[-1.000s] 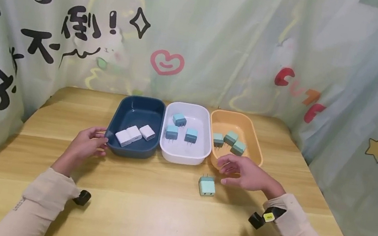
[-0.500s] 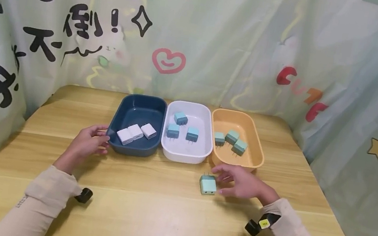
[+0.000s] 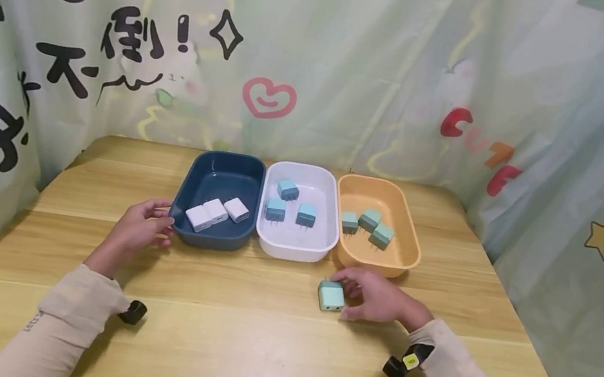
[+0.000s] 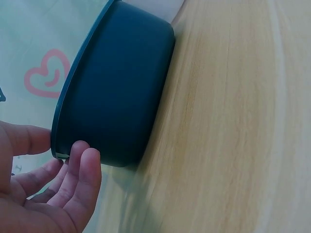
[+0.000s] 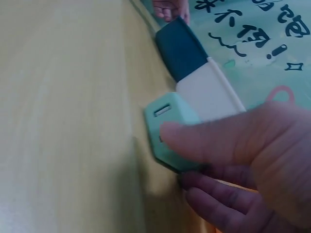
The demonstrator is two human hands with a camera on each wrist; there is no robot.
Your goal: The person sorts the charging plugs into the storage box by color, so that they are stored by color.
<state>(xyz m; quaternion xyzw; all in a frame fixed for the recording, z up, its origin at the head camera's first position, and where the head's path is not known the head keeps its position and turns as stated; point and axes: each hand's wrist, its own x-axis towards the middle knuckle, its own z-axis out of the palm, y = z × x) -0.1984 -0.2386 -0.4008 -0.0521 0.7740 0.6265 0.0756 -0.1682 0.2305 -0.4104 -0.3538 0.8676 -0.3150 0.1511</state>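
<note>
My left hand (image 3: 139, 230) is at the left front corner of a dark blue tray (image 3: 212, 243). In the left wrist view its thumb and fingers (image 4: 87, 177) pinch the tray's rim. My right hand (image 3: 379, 299) reaches around a mint-green USB wall charger (image 3: 331, 297) that sits on the table in front of the orange tray (image 3: 409, 257). Thumb and index finger hold the charger from two sides. Its port face shows in the right wrist view, where the thumb (image 5: 182, 138) partly covers one port.
Left to right, the dark blue, white (image 3: 294, 254) and orange trays stand side by side on the wooden table (image 3: 233, 334). White chargers (image 3: 213, 209) lie in the blue tray, blue chargers (image 3: 306, 215) in the white, green chargers (image 3: 381, 236) in the orange. A printed curtain (image 3: 345, 58) hangs behind.
My right hand has come down and leftward from the orange tray's front edge onto the mint-green charger, its fingers closing round it. The left hand stays at the blue tray.
</note>
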